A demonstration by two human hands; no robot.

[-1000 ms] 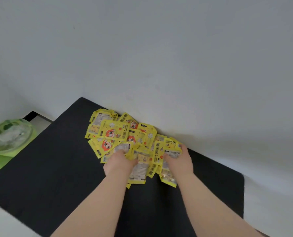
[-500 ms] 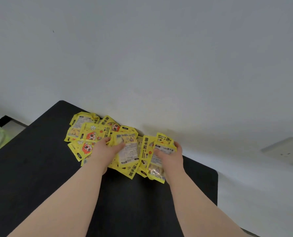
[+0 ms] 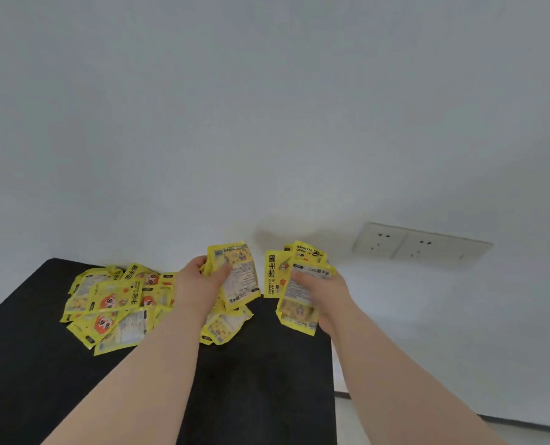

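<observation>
1. A loose pile of yellow packets (image 3: 110,303) lies on the black table (image 3: 26,374) by the wall, overlapping at mixed angles.
2. The left hand (image 3: 200,282) curls round a raised packet (image 3: 240,277), its long axis near upright. More packets lie partly hidden under the wrist.
3. The right hand (image 3: 326,295) grips a fanned bunch (image 3: 299,303) over the table's right edge, long axes roughly upright. Its fingers are hidden behind the bunch.
4. A wall socket (image 3: 421,244) sits further right.
</observation>
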